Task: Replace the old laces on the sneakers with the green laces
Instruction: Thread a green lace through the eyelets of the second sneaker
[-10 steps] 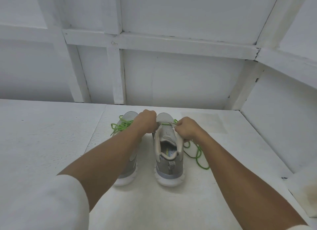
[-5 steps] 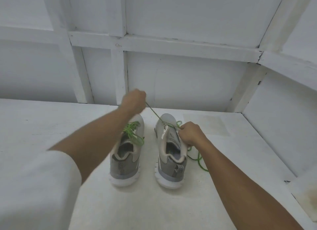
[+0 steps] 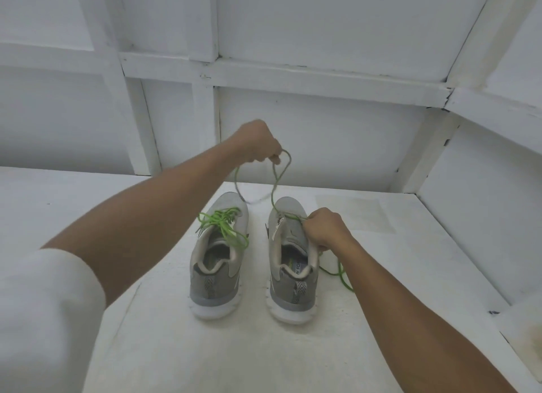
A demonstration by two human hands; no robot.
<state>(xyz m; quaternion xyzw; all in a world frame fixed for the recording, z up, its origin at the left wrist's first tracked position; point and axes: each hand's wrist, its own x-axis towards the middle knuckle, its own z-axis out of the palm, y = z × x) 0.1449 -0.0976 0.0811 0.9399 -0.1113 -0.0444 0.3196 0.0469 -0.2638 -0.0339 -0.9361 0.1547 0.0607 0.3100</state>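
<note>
Left grey mesh sneaker with white sole [image 3: 218,263] and its twin, the right sneaker [image 3: 289,275], stand side by side on a white painted tabletop [image 3: 410,275], heels toward the person.

Left sneaker: bright green lace [image 3: 224,222] bunched in a loose tangle over the tongue, one loop draped toward the collar.

Right sneaker: second green lace [image 3: 273,194] rises from the front eyelets to the left hand [image 3: 258,143]. That hand is lifted well above the toes, fingers curled tight round the cord. A slack loop hangs from the fist, dropping toward the table between the two toes.

Right hand [image 3: 325,230]: at the right sneaker's outer side by the tongue, fingers curled, pinching the same lace close to the eyelets. Cannot tell whether it also grips the shoe's edge. The lace's other end trails on the table just beside the shoe, under the right forearm.

White sleeve [image 3: 44,304] on the left arm. White framed wall panels [image 3: 308,128] behind.
</note>
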